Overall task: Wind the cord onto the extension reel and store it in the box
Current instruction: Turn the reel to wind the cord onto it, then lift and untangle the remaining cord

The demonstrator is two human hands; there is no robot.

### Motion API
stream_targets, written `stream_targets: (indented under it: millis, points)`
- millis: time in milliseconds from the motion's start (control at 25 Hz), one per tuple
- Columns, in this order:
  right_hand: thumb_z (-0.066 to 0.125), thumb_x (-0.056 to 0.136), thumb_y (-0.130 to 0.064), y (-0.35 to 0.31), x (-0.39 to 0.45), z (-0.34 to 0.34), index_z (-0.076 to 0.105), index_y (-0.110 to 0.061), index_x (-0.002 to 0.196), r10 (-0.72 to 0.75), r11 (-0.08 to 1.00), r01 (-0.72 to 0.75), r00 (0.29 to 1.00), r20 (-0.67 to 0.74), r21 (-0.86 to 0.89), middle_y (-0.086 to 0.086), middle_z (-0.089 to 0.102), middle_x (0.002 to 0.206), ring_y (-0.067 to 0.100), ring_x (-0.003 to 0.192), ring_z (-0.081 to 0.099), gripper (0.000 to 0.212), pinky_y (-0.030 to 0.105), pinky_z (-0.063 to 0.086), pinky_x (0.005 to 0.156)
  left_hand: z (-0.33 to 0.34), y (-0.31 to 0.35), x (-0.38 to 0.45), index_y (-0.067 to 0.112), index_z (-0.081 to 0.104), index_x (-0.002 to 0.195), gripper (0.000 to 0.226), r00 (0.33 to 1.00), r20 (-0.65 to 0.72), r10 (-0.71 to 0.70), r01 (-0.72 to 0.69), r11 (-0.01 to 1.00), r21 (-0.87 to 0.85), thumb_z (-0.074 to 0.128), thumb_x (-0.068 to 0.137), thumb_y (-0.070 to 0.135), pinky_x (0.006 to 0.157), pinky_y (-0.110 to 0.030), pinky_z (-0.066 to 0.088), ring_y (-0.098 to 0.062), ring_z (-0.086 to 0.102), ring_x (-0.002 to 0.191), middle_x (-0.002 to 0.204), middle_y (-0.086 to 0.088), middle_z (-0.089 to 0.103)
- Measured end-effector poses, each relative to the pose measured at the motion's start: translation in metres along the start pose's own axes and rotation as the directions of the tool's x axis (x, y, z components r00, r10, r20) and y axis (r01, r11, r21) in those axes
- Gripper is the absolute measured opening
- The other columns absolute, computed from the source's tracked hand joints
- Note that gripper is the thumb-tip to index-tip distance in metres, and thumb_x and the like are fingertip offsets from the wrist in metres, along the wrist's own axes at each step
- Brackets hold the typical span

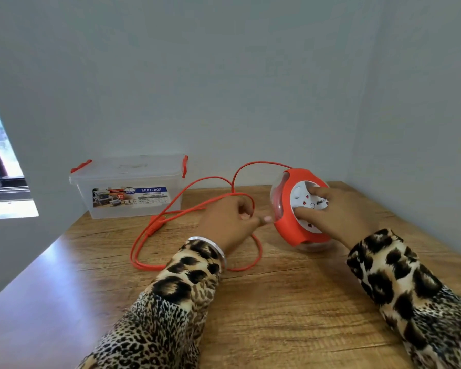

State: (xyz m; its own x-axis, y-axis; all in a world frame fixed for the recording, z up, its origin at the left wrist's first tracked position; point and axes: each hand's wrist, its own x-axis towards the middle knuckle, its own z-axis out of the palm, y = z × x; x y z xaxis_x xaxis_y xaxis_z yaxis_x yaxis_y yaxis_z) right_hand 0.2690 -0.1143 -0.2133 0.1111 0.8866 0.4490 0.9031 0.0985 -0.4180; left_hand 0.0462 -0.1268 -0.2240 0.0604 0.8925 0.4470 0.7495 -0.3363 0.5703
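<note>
Clearly "MULTI-BOX" on box (129, 193) label

Plastic on grained wood

The table (277, 302) is grained wood with a soft sheen at lower left; the box (133, 198) is clear plastic, the reel (288, 209) smooth orange plastic, the cord (144, 241) smooth, the sleeves (176, 302) satiny cloth.

Head view, down over table (277, 302)
</note>
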Motion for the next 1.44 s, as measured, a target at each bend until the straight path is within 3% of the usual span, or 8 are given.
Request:
stream_targets:
  millis: [160,320,640,800,960,1040,1280,1440]
  points:
    - [0.053,0.062,-0.069,0.006,0.002,0.000,0.052,-0.049,0.125,0.031,0.997,-0.025,0.996,0.079,-0.078,-0.004,0.061,0.125,0.018,0.099,0.058,0.066,0.030,0.041,0.073,-0.023,-0.013,0.002,0.026,0.059,0.075,0.055,0.974,0.031,-0.222,0.225,0.964,-0.144,0.053,0.067,0.081,0.065,-0.030,0.046,-0.009,0.059,0.070,0.075,0.010,0.063]
    - [0.070,0.062,-0.053,0.008,0.003,0.004,0.063,-0.043,0.109,0.096,0.994,-0.103,0.980,0.176,0.030,-0.003,0.061,0.118,0.014,0.091,0.052,0.049,0.029,0.040,0.076,-0.042,-0.012,0.005,0.013,0.065,0.078,0.056,0.921,0.213,-0.325,0.374,0.591,-0.714,0.033,0.097,0.055,0.044,-0.020,0.042,-0.012,0.058,0.052,0.069,-0.002,0.069]
    - [0.074,0.066,-0.049,0.012,0.006,0.009,0.066,-0.030,0.086,0.136,0.990,-0.142,0.963,0.231,0.012,0.004,0.061,0.111,0.017,0.089,0.052,0.029,0.029,0.040,0.071,-0.100,-0.067,0.000,0.019,0.062,0.070,0.038,0.849,0.034,-0.527,-0.154,-0.309,-0.938,0.037,0.095,0.030,0.044,-0.015,0.037,-0.011,0.051,0.049,0.065,0.004,0.069]
    - [0.068,0.067,-0.059,-0.018,-0.011,-0.001,0.067,-0.040,0.076,-0.122,0.986,0.118,0.992,0.027,0.117,-0.002,0.059,0.097,0.016,0.085,0.057,0.021,0.028,0.045,0.074,-0.088,-0.067,0.005,0.013,0.066,0.087,0.044,0.840,0.110,-0.531,-0.126,-0.388,-0.913,0.030,0.101,0.034,0.044,-0.015,0.044,-0.011,0.060,0.047,0.082,-0.003,0.076]
    - [0.055,0.057,-0.084,-0.079,-0.045,0.012,0.065,-0.033,0.109,-0.386,0.916,0.381,0.763,0.519,0.123,-0.021,0.060,0.103,-0.001,0.094,0.054,0.073,0.014,0.040,0.077,-0.079,-0.059,0.009,0.009,0.066,0.098,0.055,0.839,0.168,-0.517,-0.043,-0.371,-0.928,0.026,0.102,0.046,0.049,-0.018,0.052,-0.013,0.068,0.056,0.107,-0.008,0.072]
    - [0.060,0.074,-0.061,-0.096,-0.044,0.026,0.066,-0.024,0.106,-0.438,0.846,0.534,0.691,0.575,0.003,-0.008,0.067,0.105,0.012,0.098,0.060,0.050,0.031,0.046,0.087,-0.076,-0.055,0.007,0.007,0.061,0.113,0.062,0.862,0.191,-0.469,0.008,-0.364,-0.931,0.025,0.098,0.055,0.057,-0.024,0.056,-0.019,0.071,0.071,0.122,-0.010,0.066]
    - [0.045,0.094,-0.031,-0.128,0.011,0.041,0.056,-0.014,0.081,-0.388,0.916,0.398,0.859,0.334,0.041,0.002,0.061,0.080,0.022,0.076,0.056,0.025,0.031,0.038,0.062,-0.061,-0.027,0.005,0.018,0.028,0.147,0.078,0.877,0.357,-0.323,0.340,-0.110,-0.934,0.052,0.086,0.060,0.095,-0.047,0.049,-0.032,0.056,0.113,0.152,-0.008,0.032]
    - [0.040,0.097,-0.031,-0.146,0.042,0.070,0.053,-0.013,0.126,-0.117,0.992,0.067,0.818,0.563,0.108,0.010,0.060,0.118,0.026,0.097,0.060,0.037,0.036,0.051,0.082,-0.049,-0.025,0.002,0.030,0.027,0.148,0.059,0.846,0.385,-0.369,0.402,-0.032,-0.915,0.047,0.094,0.045,0.107,-0.048,0.040,-0.032,0.035,0.137,0.161,0.003,0.018]
